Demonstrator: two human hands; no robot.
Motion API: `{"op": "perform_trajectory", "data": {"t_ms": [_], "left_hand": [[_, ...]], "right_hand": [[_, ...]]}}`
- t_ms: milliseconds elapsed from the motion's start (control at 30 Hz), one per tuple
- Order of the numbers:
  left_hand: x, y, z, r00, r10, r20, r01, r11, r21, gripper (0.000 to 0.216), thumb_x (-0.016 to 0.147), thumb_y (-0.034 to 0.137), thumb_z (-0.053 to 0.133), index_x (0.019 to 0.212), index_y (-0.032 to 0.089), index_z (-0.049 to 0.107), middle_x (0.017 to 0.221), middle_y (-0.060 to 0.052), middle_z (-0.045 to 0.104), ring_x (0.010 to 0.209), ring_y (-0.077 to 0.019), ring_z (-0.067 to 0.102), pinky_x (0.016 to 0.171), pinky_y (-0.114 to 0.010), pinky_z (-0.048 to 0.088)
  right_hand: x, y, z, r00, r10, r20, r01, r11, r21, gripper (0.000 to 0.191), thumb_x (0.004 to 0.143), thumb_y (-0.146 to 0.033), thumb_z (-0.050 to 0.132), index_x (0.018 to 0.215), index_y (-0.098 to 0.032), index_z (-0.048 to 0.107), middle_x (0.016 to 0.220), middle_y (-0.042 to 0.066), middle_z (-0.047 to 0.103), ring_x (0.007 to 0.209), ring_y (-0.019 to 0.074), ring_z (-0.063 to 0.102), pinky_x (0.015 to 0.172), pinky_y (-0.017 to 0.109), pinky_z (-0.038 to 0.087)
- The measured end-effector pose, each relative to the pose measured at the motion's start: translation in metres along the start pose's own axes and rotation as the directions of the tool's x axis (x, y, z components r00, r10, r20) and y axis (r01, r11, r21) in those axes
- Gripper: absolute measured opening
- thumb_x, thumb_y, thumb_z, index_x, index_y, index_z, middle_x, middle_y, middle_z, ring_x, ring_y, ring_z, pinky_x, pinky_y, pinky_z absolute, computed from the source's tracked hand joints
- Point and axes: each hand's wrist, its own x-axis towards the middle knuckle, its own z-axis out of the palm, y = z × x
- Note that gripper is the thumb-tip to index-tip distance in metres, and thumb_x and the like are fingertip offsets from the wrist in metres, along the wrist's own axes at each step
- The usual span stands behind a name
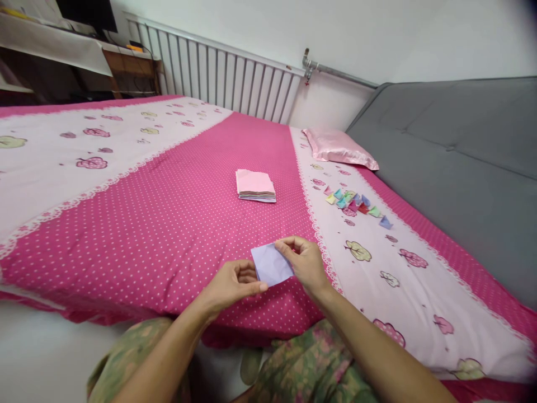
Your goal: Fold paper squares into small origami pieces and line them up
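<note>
Between my hands, just above the near edge of the bed, is a square of lavender paper (272,265) with faint creases across it. My right hand (305,261) pinches its upper right side between thumb and fingers. At its lower left corner, my left hand (238,284) grips the paper with the thumb in front and curled fingers behind. Farther off on the pink dotted cover lies a stack of coloured paper (255,183), a pink sheet on top. To the right rests a cluster of small folded paper pieces (354,202) in several colours.
The bed (201,184) has a pink and white cover with tree prints. A pink satin pillow (339,148) lies by the grey headboard (457,151). Behind stand a white radiator (218,67) and a desk (130,61) with a monitor (88,14).
</note>
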Motion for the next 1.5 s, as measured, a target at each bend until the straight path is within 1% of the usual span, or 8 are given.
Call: {"op": "perform_trajectory", "data": {"t_ms": [133,300,433,600,767,1133,1367,1500], "left_hand": [[-0.001,0.006,-0.002,0.992,0.071,-0.107,-0.080,0.993,-0.082,0.042,0.059,0.030,0.074,0.097,0.015,0.063,0.087,-0.007,0.067,0.075,-0.0157,0.061,0.067,-0.025,0.046],[0.003,-0.005,0.004,0.988,0.035,-0.148,-0.023,0.996,0.086,0.024,0.059,0.033,0.072,0.068,0.012,0.067,0.057,-0.001,0.061,0.050,-0.0098,0.051,0.049,-0.020,0.037],[0.008,-0.015,0.007,0.988,0.037,-0.152,-0.013,0.987,0.157,0.030,0.061,0.036,0.069,0.046,0.012,0.060,0.040,0.004,0.046,0.038,-0.0049,0.035,0.040,-0.018,0.023],[0.007,-0.009,0.006,0.973,0.078,-0.218,-0.069,0.996,0.048,0.029,0.061,0.040,0.070,0.058,0.012,0.066,0.049,0.000,0.057,0.044,-0.0081,0.045,0.044,-0.019,0.033],[0.004,0.000,0.004,0.947,0.083,-0.311,-0.101,0.994,-0.040,0.032,0.061,0.042,0.070,0.071,0.012,0.070,0.060,-0.004,0.066,0.054,-0.0136,0.056,0.055,-0.023,0.043],[0.006,0.000,0.000,0.937,0.149,-0.317,-0.159,0.987,-0.006,0.035,0.070,0.044,0.061,0.059,0.011,0.063,0.048,0.001,0.055,0.043,-0.0072,0.042,0.044,-0.019,0.032],[0.006,0.004,0.000,0.960,0.160,-0.231,-0.181,0.981,-0.073,0.032,0.072,0.039,0.062,0.089,0.012,0.065,0.069,-0.004,0.066,0.060,-0.0121,0.056,0.057,-0.021,0.042],[0.004,0.006,-0.002,0.967,0.150,-0.205,-0.163,0.985,-0.050,0.039,0.068,0.035,0.066,0.097,0.010,0.062,0.071,-0.005,0.067,0.057,-0.0110,0.056,0.053,-0.019,0.042]], "right_hand": [[-0.004,-0.004,0.002,0.988,0.010,0.153,-0.006,1.000,-0.029,0.022,0.071,-0.036,0.063,0.073,-0.014,0.067,0.067,0.004,0.066,0.055,0.0133,0.056,0.050,0.023,0.043],[-0.012,-0.010,0.009,0.960,-0.105,0.260,0.144,0.980,-0.135,0.012,0.072,-0.027,0.062,0.073,-0.017,0.069,0.069,0.004,0.068,0.060,0.0140,0.059,0.055,0.024,0.044],[-0.014,-0.010,0.011,0.953,-0.143,0.269,0.195,0.964,-0.179,0.009,0.072,-0.025,0.062,0.071,-0.019,0.069,0.069,0.003,0.068,0.064,0.0141,0.059,0.059,0.024,0.044],[-0.011,-0.004,0.009,0.956,-0.042,0.289,0.093,0.982,-0.165,0.022,0.070,-0.034,0.064,0.084,-0.017,0.067,0.075,0.003,0.067,0.066,0.0148,0.060,0.058,0.025,0.045],[-0.008,0.000,0.007,0.954,0.008,0.301,0.010,0.998,-0.057,0.022,0.071,-0.036,0.062,0.074,-0.015,0.065,0.068,0.003,0.065,0.060,0.0137,0.058,0.057,0.025,0.045],[-0.005,-0.001,0.004,0.971,0.058,0.230,-0.072,0.996,0.051,0.022,0.073,-0.035,0.061,0.070,-0.015,0.066,0.067,0.003,0.066,0.062,0.0136,0.058,0.060,0.025,0.045],[-0.003,-0.001,0.002,0.976,0.096,0.195,-0.114,0.990,0.080,0.021,0.071,-0.035,0.062,0.070,-0.014,0.065,0.065,0.002,0.064,0.059,0.0120,0.055,0.057,0.024,0.043],[-0.002,-0.001,0.000,0.977,0.123,0.176,-0.143,0.984,0.107,0.020,0.071,-0.034,0.062,0.069,-0.014,0.065,0.066,0.002,0.064,0.059,0.0117,0.055,0.058,0.024,0.042]]}}
